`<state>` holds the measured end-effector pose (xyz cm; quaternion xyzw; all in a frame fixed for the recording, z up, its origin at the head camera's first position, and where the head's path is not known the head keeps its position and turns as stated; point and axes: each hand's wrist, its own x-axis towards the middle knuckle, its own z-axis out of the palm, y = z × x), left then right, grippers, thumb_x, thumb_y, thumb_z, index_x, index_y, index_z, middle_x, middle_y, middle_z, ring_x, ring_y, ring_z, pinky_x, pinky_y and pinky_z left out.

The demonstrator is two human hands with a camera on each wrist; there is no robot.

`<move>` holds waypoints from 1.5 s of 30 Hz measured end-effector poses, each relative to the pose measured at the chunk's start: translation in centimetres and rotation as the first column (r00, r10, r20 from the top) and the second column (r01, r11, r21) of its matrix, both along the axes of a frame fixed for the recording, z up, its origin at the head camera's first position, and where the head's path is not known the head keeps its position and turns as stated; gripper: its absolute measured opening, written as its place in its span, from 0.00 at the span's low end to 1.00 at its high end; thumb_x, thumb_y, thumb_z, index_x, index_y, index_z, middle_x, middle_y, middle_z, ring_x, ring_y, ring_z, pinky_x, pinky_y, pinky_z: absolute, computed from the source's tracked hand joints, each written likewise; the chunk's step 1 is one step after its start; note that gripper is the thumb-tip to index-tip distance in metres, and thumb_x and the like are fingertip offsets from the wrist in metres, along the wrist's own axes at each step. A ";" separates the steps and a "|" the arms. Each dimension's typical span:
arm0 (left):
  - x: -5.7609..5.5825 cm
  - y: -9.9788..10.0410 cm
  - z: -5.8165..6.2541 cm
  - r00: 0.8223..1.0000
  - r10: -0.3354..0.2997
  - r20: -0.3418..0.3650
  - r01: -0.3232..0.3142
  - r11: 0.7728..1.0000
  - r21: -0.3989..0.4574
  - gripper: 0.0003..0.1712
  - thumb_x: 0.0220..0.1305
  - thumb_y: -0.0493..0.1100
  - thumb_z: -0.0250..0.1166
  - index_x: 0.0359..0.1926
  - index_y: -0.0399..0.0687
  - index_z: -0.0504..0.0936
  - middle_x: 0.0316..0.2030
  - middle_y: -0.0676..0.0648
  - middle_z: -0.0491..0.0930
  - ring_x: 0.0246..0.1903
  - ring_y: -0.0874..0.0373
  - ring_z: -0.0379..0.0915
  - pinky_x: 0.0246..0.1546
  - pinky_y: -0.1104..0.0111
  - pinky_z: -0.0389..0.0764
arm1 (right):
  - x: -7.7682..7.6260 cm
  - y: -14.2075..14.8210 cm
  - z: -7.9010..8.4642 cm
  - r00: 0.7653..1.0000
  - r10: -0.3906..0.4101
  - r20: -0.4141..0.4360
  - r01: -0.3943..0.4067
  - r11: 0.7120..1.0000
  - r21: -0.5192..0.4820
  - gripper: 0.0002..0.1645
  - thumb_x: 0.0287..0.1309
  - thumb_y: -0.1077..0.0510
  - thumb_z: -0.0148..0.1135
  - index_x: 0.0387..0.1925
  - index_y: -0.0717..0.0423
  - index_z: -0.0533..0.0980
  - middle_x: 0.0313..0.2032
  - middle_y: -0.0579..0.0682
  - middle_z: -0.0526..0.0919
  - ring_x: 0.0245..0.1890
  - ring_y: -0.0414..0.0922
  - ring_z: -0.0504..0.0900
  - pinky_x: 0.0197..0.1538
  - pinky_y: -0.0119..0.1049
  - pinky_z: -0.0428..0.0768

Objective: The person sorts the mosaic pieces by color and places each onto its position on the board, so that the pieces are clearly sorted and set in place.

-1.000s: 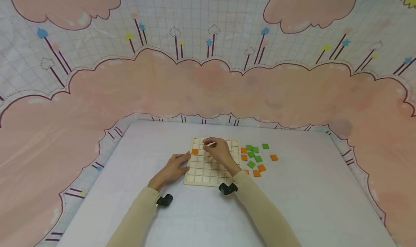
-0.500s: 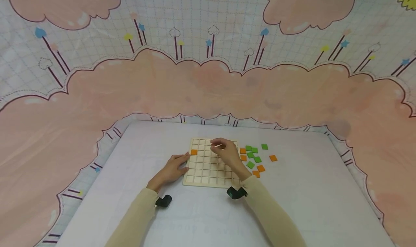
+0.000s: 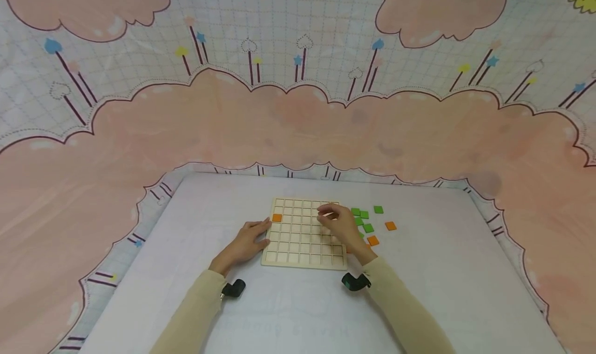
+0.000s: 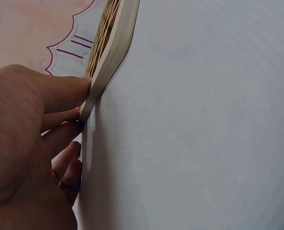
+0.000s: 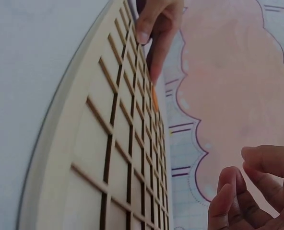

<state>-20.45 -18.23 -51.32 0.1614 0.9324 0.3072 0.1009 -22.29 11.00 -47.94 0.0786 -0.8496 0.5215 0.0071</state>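
Observation:
A pale wooden grid board point(image 3: 298, 250) lies flat, with one orange square tile point(image 3: 277, 218) in a cell near its left edge. My left hand point(image 3: 247, 242) rests against that left edge, thumb and fingers spread along it. In the left wrist view, the thumb point(image 4: 65, 93) and fingertips meet the board's side. Over the right part of the board hovers my right hand point(image 3: 342, 225), its fingers loosely bent. The right wrist view shows a gap between thumb and fingers, with nothing held.
Several loose green tiles point(image 3: 378, 209) and orange tiles point(image 3: 390, 226) lie to the right of the board, some partly hidden behind the right hand and forearm. A white table point(image 3: 279, 312) carries everything. A patterned cloth point(image 3: 298, 126) hangs behind it.
My right hand has moved rightward across the board, away from the placed orange tile, and now covers some of the loose tiles. The left hand stays at the board's left edge.

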 end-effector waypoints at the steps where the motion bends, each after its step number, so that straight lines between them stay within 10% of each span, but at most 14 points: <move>1: 0.0 0.0 0.0 1.000 0.001 0.000 -0.001 1.000 0.000 0.34 0.70 0.42 0.59 0.73 0.41 0.62 0.76 0.46 0.56 0.72 0.42 0.51 0.70 0.43 0.58 | 0.1 0.2 0.0 1.000 -0.005 0.009 0.005 1.000 0.006 0.15 0.62 0.58 0.65 0.49 0.58 0.81 0.45 0.52 0.85 0.42 0.47 0.82 0.43 0.34 0.81; 45: -0.2 -0.1 -0.1 1.000 -0.016 0.010 0.016 1.000 -0.001 0.34 0.70 0.43 0.59 0.73 0.42 0.61 0.76 0.46 0.55 0.73 0.41 0.50 0.70 0.43 0.58 | 4.3 10.9 -2.0 0.984 -0.148 0.099 0.123 0.967 0.222 0.16 0.61 0.59 0.65 0.50 0.58 0.81 0.46 0.56 0.85 0.44 0.50 0.82 0.35 0.29 0.80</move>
